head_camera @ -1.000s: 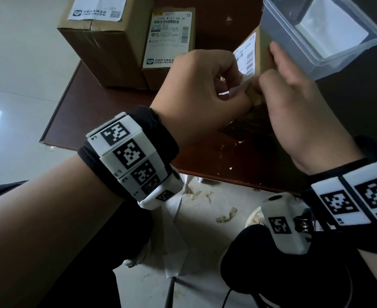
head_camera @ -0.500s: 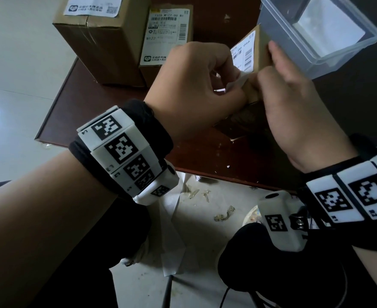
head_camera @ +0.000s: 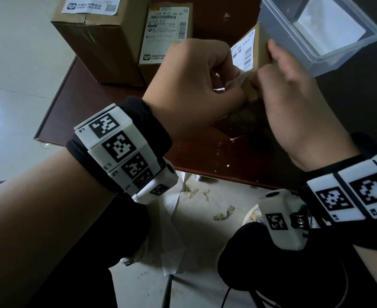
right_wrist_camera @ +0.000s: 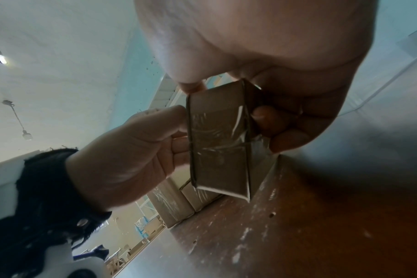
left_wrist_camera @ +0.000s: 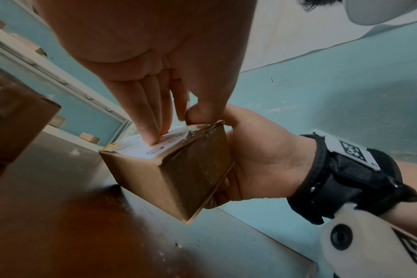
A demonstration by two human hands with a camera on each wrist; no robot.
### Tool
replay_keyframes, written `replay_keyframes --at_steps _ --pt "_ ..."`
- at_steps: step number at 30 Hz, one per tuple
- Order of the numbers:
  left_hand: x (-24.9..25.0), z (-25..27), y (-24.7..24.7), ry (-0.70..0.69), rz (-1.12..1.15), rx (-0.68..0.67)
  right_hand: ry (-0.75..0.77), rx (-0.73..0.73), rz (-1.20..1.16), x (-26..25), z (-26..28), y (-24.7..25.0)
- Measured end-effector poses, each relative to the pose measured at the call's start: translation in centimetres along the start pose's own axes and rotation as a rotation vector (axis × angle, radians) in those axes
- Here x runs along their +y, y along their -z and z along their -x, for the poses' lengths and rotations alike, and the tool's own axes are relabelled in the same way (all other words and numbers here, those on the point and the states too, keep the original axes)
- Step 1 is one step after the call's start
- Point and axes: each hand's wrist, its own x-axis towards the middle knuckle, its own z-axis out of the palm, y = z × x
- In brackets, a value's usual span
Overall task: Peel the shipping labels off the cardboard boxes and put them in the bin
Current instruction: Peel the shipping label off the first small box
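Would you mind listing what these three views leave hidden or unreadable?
- Head view: the lifted corner of the white shipping label on the small brown cardboard box is covered by the left hand.
- Head view: the clear plastic bin is cut off by the top edge.
- Left wrist view: the label's print is too blurred to read.
- Right wrist view: the right hand hides the box's far side.

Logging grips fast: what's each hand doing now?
Left hand: pinches the label at its lifted corner.
Right hand: grips the small box.
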Motion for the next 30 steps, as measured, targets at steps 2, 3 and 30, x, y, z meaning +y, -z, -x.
replay_keyframes --at_steps 2,3,30 --pt "0.0 0.03 0.02 -0.006 -0.006 0.001 0.001 -0.001 -0.001 0.06 -0.06 -0.04" --pt "-0.02 0.04 0.02 -0.01 -0.006 0.0 0.001 0.001 -0.001 0.08 -0.06 -0.04" --pt "-0.21 -0.06 0.02 -0.044 -0.031 -0.002 -0.004 0.009 -0.001 0.02 -0.03 -0.05"
